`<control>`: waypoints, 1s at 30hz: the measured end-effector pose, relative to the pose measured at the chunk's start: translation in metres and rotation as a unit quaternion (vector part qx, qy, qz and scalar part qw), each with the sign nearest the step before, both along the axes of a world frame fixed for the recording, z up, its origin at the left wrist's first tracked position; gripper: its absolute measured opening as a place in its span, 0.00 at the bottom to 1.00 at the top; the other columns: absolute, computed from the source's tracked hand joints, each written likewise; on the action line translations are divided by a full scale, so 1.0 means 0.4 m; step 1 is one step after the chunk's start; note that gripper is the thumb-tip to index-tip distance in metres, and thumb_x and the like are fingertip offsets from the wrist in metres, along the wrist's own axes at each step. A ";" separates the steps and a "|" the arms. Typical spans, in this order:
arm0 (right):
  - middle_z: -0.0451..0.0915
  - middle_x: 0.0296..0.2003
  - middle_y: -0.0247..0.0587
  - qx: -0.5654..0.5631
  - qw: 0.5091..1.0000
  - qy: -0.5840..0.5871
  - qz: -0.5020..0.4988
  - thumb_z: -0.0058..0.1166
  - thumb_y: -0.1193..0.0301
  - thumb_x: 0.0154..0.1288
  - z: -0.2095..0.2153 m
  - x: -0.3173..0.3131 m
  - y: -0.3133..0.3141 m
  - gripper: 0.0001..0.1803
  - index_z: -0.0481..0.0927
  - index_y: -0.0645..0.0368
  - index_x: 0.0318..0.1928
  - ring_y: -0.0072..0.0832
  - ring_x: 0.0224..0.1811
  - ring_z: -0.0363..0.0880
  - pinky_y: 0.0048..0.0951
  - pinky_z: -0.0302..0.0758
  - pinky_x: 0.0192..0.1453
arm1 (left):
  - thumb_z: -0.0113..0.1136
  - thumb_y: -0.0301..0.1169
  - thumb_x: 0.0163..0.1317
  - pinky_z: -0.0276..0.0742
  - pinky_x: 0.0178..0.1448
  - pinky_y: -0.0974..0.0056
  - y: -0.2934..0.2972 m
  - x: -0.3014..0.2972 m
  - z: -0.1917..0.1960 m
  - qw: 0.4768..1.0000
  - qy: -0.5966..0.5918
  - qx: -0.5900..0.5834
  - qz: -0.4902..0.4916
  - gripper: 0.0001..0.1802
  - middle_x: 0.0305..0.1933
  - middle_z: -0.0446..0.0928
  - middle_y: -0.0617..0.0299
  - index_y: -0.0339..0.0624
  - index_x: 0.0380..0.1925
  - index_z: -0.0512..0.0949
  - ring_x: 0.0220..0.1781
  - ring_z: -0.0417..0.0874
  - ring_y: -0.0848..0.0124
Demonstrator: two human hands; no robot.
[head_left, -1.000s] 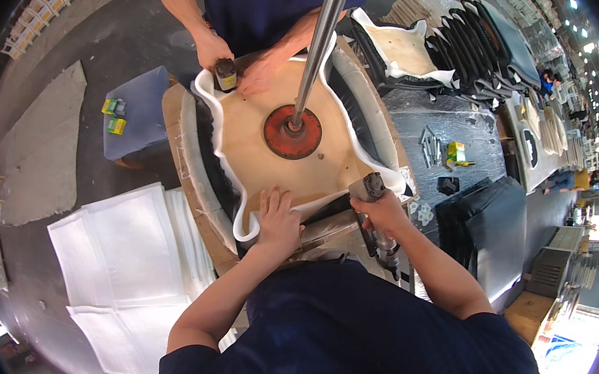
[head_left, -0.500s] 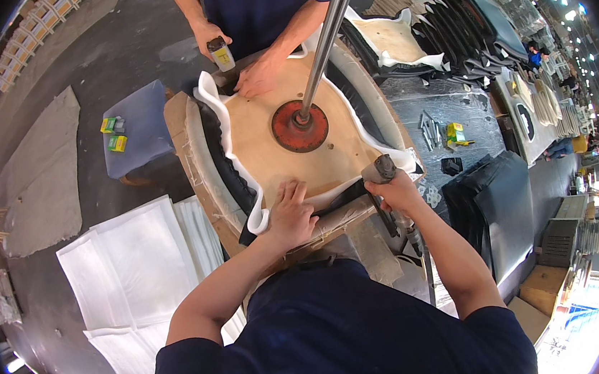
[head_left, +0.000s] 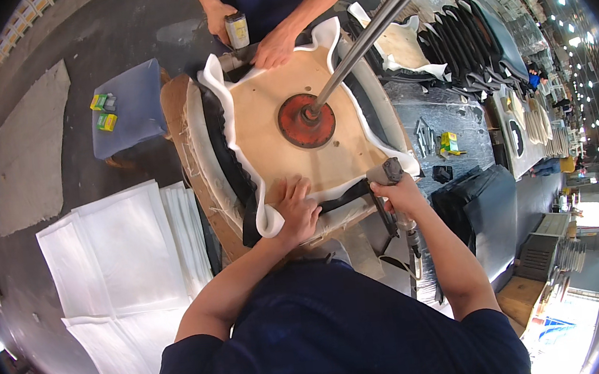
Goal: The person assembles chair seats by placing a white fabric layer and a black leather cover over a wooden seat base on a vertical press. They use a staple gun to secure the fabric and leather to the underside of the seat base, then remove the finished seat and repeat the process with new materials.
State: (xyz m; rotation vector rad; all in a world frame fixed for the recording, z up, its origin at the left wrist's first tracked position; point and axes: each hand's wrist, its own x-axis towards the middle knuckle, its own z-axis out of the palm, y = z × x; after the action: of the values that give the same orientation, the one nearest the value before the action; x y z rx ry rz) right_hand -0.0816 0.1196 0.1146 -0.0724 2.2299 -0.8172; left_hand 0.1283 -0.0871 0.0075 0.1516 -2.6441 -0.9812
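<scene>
A wooden seat panel [head_left: 264,118] lies in front of me, edged with white foam [head_left: 230,125] and a black cover [head_left: 216,134]. My left hand [head_left: 298,212] rests at the panel's near edge, fingers laid on the wood, beside the black cover's folded strip. Closed around the handle of a pneumatic staple gun [head_left: 387,171] is my right hand [head_left: 403,197]; the gun's nose is at the near right corner, its exact contact hidden. A red round pressing plate [head_left: 296,133] on a metal rod [head_left: 372,39] bears on the panel's middle.
Across from me, a co-worker's hand [head_left: 275,49] touches the far edge; the other holds a staple gun [head_left: 237,31]. White sheets [head_left: 118,248] lie at left, beside a blue stool [head_left: 127,120] with small boxes. Black covers [head_left: 478,206] and a wrapped table [head_left: 451,118] stand at right.
The view has shifted slightly. At the near edge the black strip now covers more of the white foam. The co-worker's hand has moved back toward the far edge.
</scene>
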 end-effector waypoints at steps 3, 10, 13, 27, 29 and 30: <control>0.83 0.26 0.34 -0.012 1.000 -0.001 0.011 0.76 0.61 0.70 0.011 0.031 0.006 0.19 0.88 0.65 0.45 0.24 0.18 0.80 0.31 0.75 0.21 | 0.76 0.33 0.61 0.54 0.86 0.31 0.006 -0.001 -0.013 1.000 0.001 0.010 0.025 0.10 0.66 0.75 0.48 0.39 0.28 0.88 0.82 0.67 0.42; 0.85 0.30 0.32 -0.150 0.985 -0.080 -0.019 0.79 0.61 0.68 -0.012 0.207 -0.058 0.19 0.88 0.64 0.47 0.22 0.19 0.79 0.27 0.73 0.23 | 0.75 0.32 0.62 0.48 0.89 0.30 0.004 -0.006 -0.008 0.996 0.016 0.046 0.071 0.10 0.69 0.76 0.51 0.37 0.26 0.88 0.85 0.63 0.40; 0.84 0.30 0.31 -0.146 0.983 -0.107 -0.035 0.78 0.63 0.69 -0.015 0.221 -0.083 0.17 0.88 0.63 0.47 0.20 0.19 0.78 0.26 0.73 0.23 | 0.74 0.31 0.62 0.48 0.89 0.31 0.004 -0.011 -0.013 0.994 0.040 0.056 0.079 0.09 0.68 0.76 0.52 0.38 0.26 0.88 0.85 0.62 0.41; 0.83 0.24 0.33 -0.030 0.998 -0.058 0.010 0.76 0.63 0.69 0.018 0.216 -0.173 0.16 0.87 0.64 0.40 0.21 0.16 0.78 0.28 0.71 0.20 | 0.73 0.31 0.56 0.48 0.89 0.31 0.019 -0.025 -0.002 0.993 -0.004 0.070 0.093 0.08 0.69 0.76 0.51 0.37 0.26 0.88 0.86 0.62 0.41; 0.83 0.24 0.33 -0.050 0.997 -0.059 0.001 0.76 0.63 0.68 0.008 0.226 -0.166 0.16 0.87 0.64 0.40 0.21 0.17 0.79 0.28 0.72 0.21 | 0.73 0.31 0.58 0.46 0.89 0.31 0.022 -0.024 -0.014 0.993 -0.008 0.070 0.091 0.08 0.69 0.75 0.51 0.36 0.27 0.89 0.87 0.60 0.41; 0.83 0.24 0.34 -0.070 0.995 -0.065 0.005 0.76 0.63 0.69 0.007 0.223 -0.157 0.16 0.87 0.64 0.41 0.21 0.17 0.79 0.28 0.73 0.21 | 0.73 0.32 0.59 0.45 0.89 0.30 0.019 -0.021 -0.023 0.993 -0.011 0.068 0.091 0.09 0.70 0.74 0.52 0.36 0.28 0.90 0.87 0.60 0.41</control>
State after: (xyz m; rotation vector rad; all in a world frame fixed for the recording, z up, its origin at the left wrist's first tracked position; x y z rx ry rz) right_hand 0.0078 0.0569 0.1173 -0.0946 2.0471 -0.9458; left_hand 0.1200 -0.0795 -0.0016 0.4278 -2.5279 -1.1029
